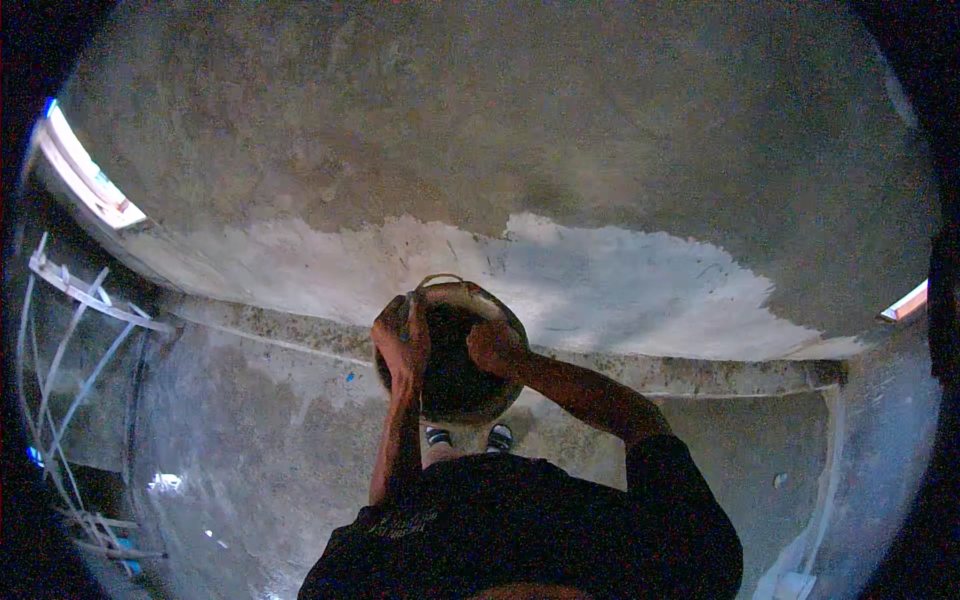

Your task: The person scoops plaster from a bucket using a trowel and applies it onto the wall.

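Observation:
A round, dark-insided bucket (458,408) hangs in front of my body, above my feet. Its thin curved handle (440,277) stands up at the far side. With my left hand (402,342) I grip the bucket's left rim, the thumb along its inner side. My right hand (496,349) is closed in a fist over the bucket's mouth, near the right rim; what it holds, if anything, is hidden. The bucket's inside is too dark to show its contents. Beyond it rises a wall with a dark grey upper part (480,120) and a paler lower band (620,280).
A rough ledge (680,376) runs along the wall's foot. At the left stands a frame of thin pale poles (75,340), below a bright opening (95,175). Another bright opening (907,301) shows at the right. My sandalled feet (499,438) are on the grey floor (280,440).

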Available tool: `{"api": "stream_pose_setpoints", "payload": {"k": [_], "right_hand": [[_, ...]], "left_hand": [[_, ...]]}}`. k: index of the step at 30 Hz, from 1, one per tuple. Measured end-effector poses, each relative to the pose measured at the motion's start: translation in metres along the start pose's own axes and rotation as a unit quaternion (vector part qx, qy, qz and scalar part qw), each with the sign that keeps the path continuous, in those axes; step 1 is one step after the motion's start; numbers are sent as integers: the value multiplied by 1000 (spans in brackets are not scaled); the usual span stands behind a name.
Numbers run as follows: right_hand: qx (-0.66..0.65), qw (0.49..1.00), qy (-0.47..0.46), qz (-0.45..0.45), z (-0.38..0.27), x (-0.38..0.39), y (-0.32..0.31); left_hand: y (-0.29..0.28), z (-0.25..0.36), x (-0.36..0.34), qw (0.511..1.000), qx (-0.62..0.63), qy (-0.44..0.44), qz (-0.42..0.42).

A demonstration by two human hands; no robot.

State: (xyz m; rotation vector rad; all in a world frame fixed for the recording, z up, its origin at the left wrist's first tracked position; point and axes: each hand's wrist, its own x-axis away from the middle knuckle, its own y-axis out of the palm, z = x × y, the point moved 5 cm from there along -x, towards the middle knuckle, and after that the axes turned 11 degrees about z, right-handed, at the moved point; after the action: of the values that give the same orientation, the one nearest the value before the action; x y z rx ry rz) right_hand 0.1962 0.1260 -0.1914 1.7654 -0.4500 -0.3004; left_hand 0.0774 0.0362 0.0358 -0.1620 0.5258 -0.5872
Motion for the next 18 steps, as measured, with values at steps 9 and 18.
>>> {"api": "stream_pose_setpoints", "payload": {"k": [9,18], "right_hand": [[819,571,41,-35,4,13,36],[869,363,-336,-19,26,18,16]], "left_hand": [[-24,81,47,993,95,26,65],[-8,86,64,996,57,53,-37]]}}
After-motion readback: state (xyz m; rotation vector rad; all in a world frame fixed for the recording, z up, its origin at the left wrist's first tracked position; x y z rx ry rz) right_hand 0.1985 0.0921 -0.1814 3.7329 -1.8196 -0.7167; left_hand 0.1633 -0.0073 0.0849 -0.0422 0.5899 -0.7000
